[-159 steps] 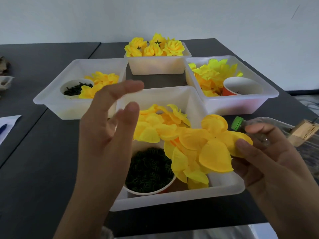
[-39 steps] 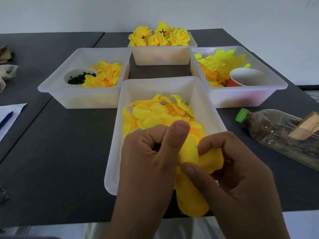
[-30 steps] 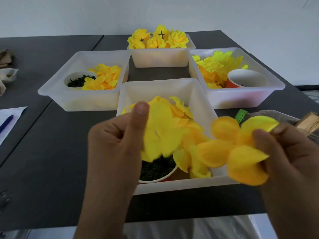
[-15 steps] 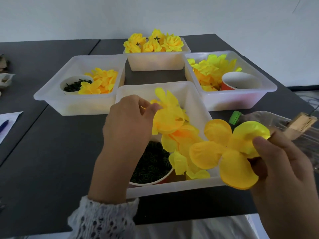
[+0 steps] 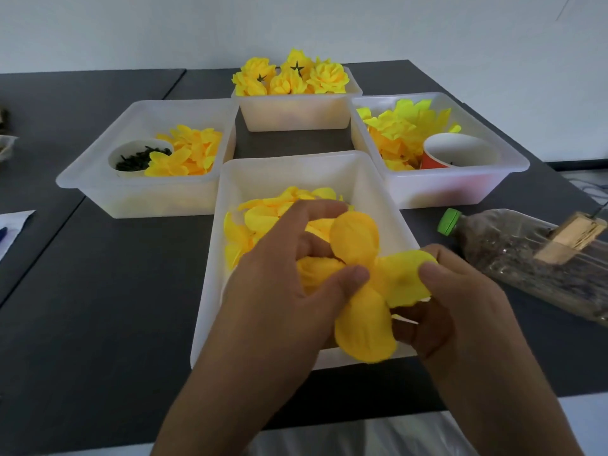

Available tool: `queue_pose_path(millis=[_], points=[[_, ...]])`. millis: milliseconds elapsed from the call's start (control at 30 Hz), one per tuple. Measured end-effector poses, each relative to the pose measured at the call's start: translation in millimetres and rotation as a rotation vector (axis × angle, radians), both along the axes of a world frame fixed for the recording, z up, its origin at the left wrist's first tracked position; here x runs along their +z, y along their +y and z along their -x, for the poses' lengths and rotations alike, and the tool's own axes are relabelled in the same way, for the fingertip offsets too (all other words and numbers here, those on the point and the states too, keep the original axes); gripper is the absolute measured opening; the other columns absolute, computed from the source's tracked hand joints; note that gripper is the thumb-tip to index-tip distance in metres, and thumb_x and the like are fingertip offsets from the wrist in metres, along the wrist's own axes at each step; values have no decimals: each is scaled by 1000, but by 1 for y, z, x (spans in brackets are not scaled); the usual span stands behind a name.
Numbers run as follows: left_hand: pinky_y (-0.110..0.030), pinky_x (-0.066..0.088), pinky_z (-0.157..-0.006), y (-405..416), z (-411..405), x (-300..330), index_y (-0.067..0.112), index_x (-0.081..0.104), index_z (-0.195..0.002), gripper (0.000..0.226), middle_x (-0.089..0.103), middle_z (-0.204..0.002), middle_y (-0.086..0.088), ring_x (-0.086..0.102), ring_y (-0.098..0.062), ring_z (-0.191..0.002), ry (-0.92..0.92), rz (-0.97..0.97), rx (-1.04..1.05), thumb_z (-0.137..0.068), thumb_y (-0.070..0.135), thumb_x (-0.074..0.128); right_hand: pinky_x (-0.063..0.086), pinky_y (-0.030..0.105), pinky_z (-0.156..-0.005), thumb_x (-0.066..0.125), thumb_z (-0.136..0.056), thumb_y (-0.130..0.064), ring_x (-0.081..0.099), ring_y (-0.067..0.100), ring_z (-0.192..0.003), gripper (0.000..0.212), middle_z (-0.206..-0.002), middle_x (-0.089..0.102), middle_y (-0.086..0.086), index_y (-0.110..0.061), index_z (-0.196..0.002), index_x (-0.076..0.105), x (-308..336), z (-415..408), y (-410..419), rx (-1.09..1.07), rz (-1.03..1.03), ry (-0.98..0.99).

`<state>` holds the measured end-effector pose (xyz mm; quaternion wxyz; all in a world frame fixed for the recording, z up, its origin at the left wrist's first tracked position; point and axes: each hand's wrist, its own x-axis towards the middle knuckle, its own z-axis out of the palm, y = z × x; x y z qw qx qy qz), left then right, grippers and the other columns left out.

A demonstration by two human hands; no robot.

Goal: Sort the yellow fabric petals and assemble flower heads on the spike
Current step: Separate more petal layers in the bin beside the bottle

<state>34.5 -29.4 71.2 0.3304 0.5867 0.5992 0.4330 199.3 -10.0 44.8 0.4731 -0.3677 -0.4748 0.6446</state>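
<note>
Left hand (image 5: 283, 301): lower centre of frame, over the near bin; thumb and curled fingers pinch the left side of the petal piece.
Right hand (image 5: 460, 311): lower right of centre; thumb on top and fingers beneath pinch the right-hand petal of the same piece.
Petal piece (image 5: 362, 291): yellow fabric with several rounded petals, held between both hands above the near bin's front edge; one petal stands upward, one hangs toward the lower edge of frame.
Near bin (image 5: 210, 258): translucent white, centre of frame; loose yellow petals (image 5: 260, 218) heaped in its far half.
Left bin (image 5: 98, 166): middle left; holds a white cup of dark green bits (image 5: 138, 158) with yellow petals beside it.
Right bin (image 5: 493, 192): middle right; paler yellow-green petals (image 5: 401, 123) and an orange-sided paper cup (image 5: 457, 153).
Far bin (image 5: 296, 113): upper centre; finished yellow flower heads (image 5: 292, 79) piled above its rim.
Bottle (image 5: 526, 255): clear plastic, green cap, lying on its side at right edge on the dark table (image 5: 98, 291); wooden block (image 5: 572, 236) atop it.
Spike: cannot tell.
</note>
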Motion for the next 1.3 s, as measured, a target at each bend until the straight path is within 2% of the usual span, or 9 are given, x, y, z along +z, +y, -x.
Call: queue_pose_path(millis=[133, 300, 600, 733, 867, 967, 1067, 1133, 1300], points=[[-8, 45, -59, -3, 7, 3, 58, 46, -117, 45, 63, -93, 24, 57, 8, -90, 104, -44, 17, -76, 48, 63, 57, 28, -64, 79, -57, -54, 71, 26, -80, 48, -91, 73, 12, -17, -87, 76, 5, -7, 3, 129, -12, -113], [-4, 44, -68, -5, 10, 4, 56, 47, -118, 44, 61, -92, 20, 54, 9, -92, 194, -70, 5, -79, 43, 63, 57, 25, -68, 68, -70, -34, 71, 24, -81, 26, -89, 74, 11, -17, -88, 77, 8, -10, 3, 193, -43, -231], [-9, 44, -72, -10, -1, 3, 60, 40, -122, 47, 50, -108, 34, 47, 13, -103, 216, -161, 23, -79, 52, 55, 53, 20, -56, 67, -72, -45, 62, 7, -61, 26, -77, 69, 1, -22, -80, 74, 12, 0, -8, 62, -216, -275], [-33, 52, -79, -15, -6, 4, 55, 47, -117, 29, 48, -123, 29, 52, 0, -109, 263, -229, -8, -88, 49, 49, 53, 26, -52, 70, -75, -44, 60, 17, -59, 37, -75, 65, 11, -7, -79, 71, 10, 3, -9, -9, -289, -239], [-30, 49, -86, -18, -7, 6, 59, 51, -110, 39, 38, -133, 36, 42, 8, -119, 273, -204, -31, -74, 72, 44, 57, 36, -52, 73, -78, -42, 60, 35, -61, 44, -75, 63, 23, 2, -80, 67, 6, 4, -9, -79, -265, -184], [-19, 41, -89, -20, -8, 5, 58, 54, -111, 52, 33, -138, 37, 36, 13, -122, 320, -194, -68, -61, 70, 62, 54, 52, -59, 67, -71, -46, 57, 47, -69, 45, -75, 61, 27, -1, -78, 67, 4, 3, -11, -57, -189, -123], [-11, 38, -85, -19, -11, 3, 48, 63, -105, 47, 39, -139, 31, 40, 13, -119, 362, -249, -59, -61, 61, 70, 49, 51, -61, 61, -71, -50, 52, 40, -63, 47, -65, 55, 23, -4, -62, 64, 2, 2, -10, -153, -188, -112], [-10, 37, -84, -18, -13, 0, 48, 65, -105, 43, 41, -139, 31, 40, 14, -119, 344, -258, -34, -63, 59, 70, 51, 51, -62, 57, -77, -55, 56, 40, -67, 54, -69, 58, 23, -2, -71, 64, 1, 5, -9, -233, -279, -168], [-24, 49, -86, -15, -15, -11, 41, 72, -93, 23, 49, -136, 27, 48, 2, -123, 265, -306, 75, -72, 48, 68, 54, 23, -54, 39, -90, -43, 64, 6, -68, 38, -74, 68, -13, -38, -73, 72, 1, 8, -13, -325, -478, -270]])
